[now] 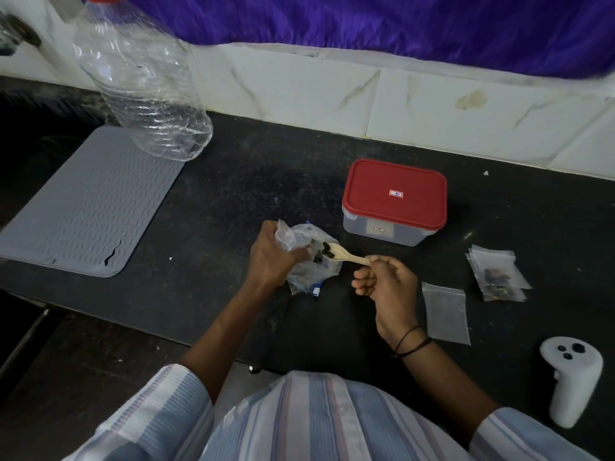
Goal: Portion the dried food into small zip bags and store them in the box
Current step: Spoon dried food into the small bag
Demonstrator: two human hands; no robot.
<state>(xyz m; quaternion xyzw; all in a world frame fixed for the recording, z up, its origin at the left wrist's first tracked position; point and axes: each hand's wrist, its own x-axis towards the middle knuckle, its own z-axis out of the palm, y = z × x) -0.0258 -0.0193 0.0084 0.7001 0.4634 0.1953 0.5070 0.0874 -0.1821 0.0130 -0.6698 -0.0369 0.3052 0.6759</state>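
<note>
A dark, speckled stone counter [233,181] runs along a white marbled tile wall [299,81], with purple cloth [366,18] hanging above the tiles. At the far left a grey ribbed silicone mat [83,207] lies flat, and a crumpled clear plastic bottle [139,81] with a red cap stands on its back corner. Down at the right edge, a white handheld controller [569,380] rests on the counter.

Now the action, centre of the counter. The left hand [271,257] clutches the crinkled clear supply bag [309,257], fingers bunched around its plastic and holding the mouth open. The right hand [386,281] pinches the handle of a pale wooden spoon [342,256], the other fingers curled in. The spoon's bowl sits right at the bag's opening with dark pieces of dried food [324,246] on it.

Just behind the spoon stands the clear storage box [376,227] with its red lid [396,194] on. Just right of the right hand, an empty small zip bag [446,312] lies flat. Further right, near the box but apart from it, filled zip bags [497,272] lie overlapped, dark pieces showing inside.
</note>
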